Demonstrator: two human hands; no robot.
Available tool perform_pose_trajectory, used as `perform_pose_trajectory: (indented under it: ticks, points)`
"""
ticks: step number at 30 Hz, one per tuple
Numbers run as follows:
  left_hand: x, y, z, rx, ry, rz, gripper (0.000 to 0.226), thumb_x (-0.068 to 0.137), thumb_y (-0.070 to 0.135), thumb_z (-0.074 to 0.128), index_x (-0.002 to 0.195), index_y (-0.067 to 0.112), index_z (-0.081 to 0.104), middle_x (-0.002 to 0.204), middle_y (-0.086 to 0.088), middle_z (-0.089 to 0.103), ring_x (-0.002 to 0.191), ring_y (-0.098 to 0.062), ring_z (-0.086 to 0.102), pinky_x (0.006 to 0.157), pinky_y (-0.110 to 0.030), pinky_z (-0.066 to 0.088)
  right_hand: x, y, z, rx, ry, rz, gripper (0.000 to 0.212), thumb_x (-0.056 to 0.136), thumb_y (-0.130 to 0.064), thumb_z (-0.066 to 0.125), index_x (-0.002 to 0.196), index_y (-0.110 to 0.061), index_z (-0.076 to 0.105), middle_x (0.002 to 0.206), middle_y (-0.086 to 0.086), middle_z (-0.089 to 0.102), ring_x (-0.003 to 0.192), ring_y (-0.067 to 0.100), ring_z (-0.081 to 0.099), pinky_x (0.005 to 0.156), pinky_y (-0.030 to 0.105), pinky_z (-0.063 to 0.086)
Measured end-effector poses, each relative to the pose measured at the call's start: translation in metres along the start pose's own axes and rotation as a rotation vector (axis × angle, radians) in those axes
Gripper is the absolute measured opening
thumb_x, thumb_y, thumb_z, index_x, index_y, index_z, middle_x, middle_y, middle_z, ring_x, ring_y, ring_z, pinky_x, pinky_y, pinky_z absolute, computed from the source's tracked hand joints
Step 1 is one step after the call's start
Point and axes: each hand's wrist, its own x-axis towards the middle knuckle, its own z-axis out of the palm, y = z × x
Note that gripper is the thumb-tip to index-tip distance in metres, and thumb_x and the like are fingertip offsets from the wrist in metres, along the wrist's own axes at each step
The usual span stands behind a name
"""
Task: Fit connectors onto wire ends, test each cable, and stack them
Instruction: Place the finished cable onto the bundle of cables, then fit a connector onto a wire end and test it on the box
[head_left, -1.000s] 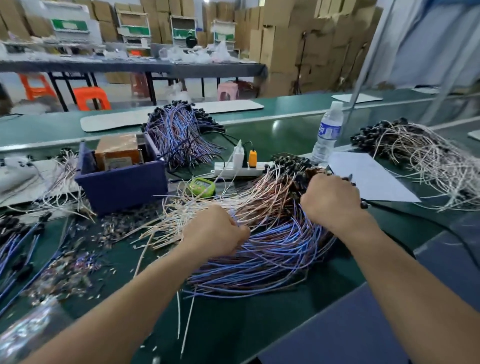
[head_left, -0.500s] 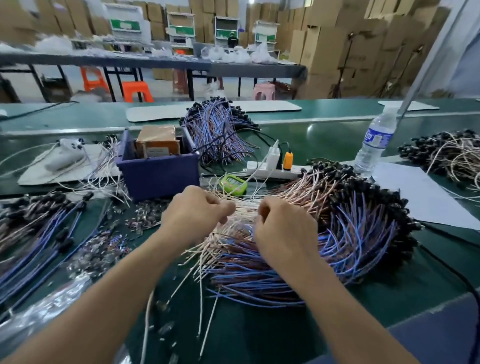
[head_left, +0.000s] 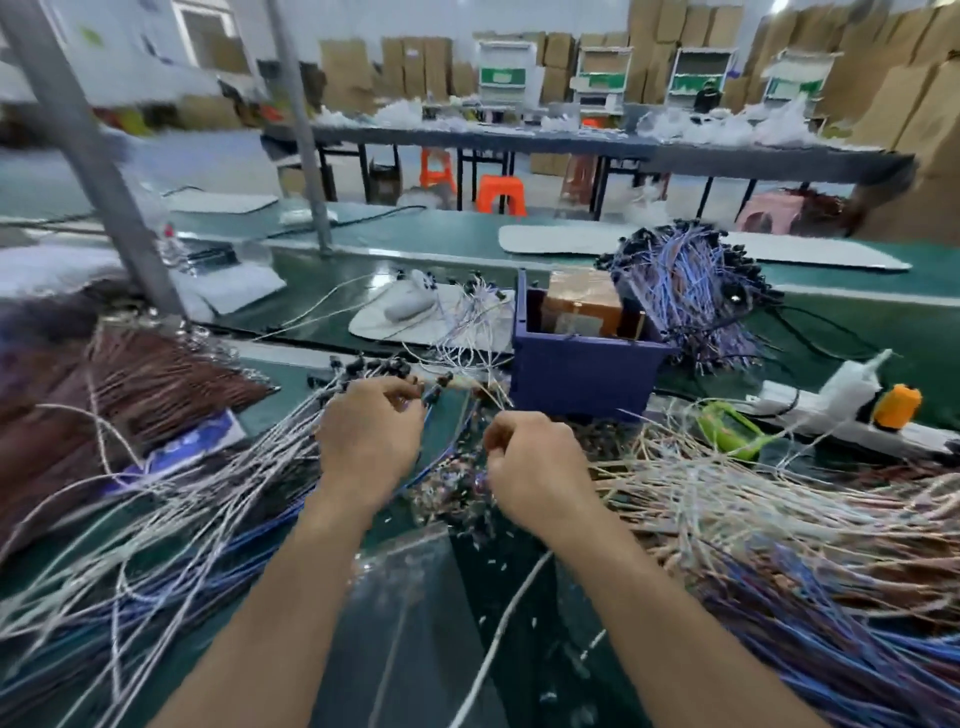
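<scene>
At your far left a bundle of brown wires lies on the green table. Just beside it, the white and blue cables fan out with their long axis running from near left up to far right. Their black connectors point away from you, clustered just beyond your left hand.

That hand's fingers are curled, thumb meeting fingertips in a pinch at the connector end of a blue cable. The cable runs from your fingertips back toward you, connector end farthest, tail curving down past your wrist.

Between your hands sits a scatter of small loose parts.

Your right hand is curled too, thumb pressed against forefinger; what it pinches is too small to tell.

Beyond it stands a purple bin holding a cardboard box.

Farther right lie a green device and a white power strip.

Nearest on the right, a heap of wires spreads with bare ends pointing left toward your right hand.
</scene>
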Motion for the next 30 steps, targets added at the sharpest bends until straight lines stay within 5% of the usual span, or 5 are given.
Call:
perform_pose_trajectory:
  ticks: [6, 13, 19, 23, 30]
  points:
    - [-0.003, -0.025, 0.016, 0.379, 0.095, 0.132, 0.014, 0.087, 0.040, 0.072, 0.096, 0.034, 0.080, 0.085, -0.005, 0.069, 0.076, -0.019, 0.037, 0.074, -0.034, 0.038, 0.038, -0.027, 0.025, 0.036, -0.110, 0.008, 0.031, 0.080, -0.005, 0.062, 0.098, -0.027, 0.075, 0.103, 0.000, 0.075, 0.098, 0.023, 0.068, 0.089, 0.036, 0.058]
    - [-0.001, -0.025, -0.003, 0.277, -0.054, 0.126, 0.037, 0.069, 0.057, 0.055, 0.093, 0.042, 0.079, 0.087, 0.008, 0.074, 0.079, -0.014, 0.049, 0.092, -0.035, 0.038, 0.043, -0.028, 0.036, 0.041, -0.098, 0.011, 0.029, 0.073, -0.008, 0.052, 0.087, -0.026, 0.070, 0.091, -0.006, 0.072, 0.088, 0.020, 0.065, 0.082, 0.034, 0.057]
    - [-0.010, -0.023, -0.016, 0.355, -0.175, 0.138, 0.032, 0.054, 0.046, 0.052, 0.076, 0.043, 0.076, 0.050, 0.019, 0.038, 0.055, -0.005, 0.038, 0.067, -0.028, 0.034, 0.026, -0.014, 0.025, 0.166, -0.042, -0.050, 0.035, 0.088, -0.008, 0.053, 0.098, -0.033, 0.075, 0.093, -0.018, 0.072, 0.080, -0.007, 0.063, 0.067, 0.003, 0.043]
    - [-0.011, -0.020, -0.015, 0.417, -0.210, 0.135, 0.022, 0.071, 0.060, 0.063, 0.083, 0.044, 0.074, 0.054, 0.022, 0.040, 0.059, -0.005, 0.039, 0.061, -0.027, 0.033, 0.008, 0.004, 0.004, 0.261, 0.052, -0.050, 0.035, 0.088, -0.005, 0.056, 0.086, -0.035, 0.076, 0.078, -0.023, 0.072, 0.067, -0.004, 0.064, 0.057, 0.007, 0.042]
    - [-0.025, -0.002, -0.003, 0.012, 0.295, 0.349, 0.014, 0.080, 0.029, 0.086, 0.092, 0.024, 0.082, 0.073, 0.008, 0.073, 0.066, -0.005, 0.049, 0.060, -0.021, 0.039, -0.013, 0.022, -0.003, 0.641, -0.041, 0.009, 0.033, 0.088, -0.006, 0.063, 0.088, -0.035, 0.078, 0.083, -0.008, 0.077, 0.067, 0.015, 0.068, 0.064, 0.034, 0.059]
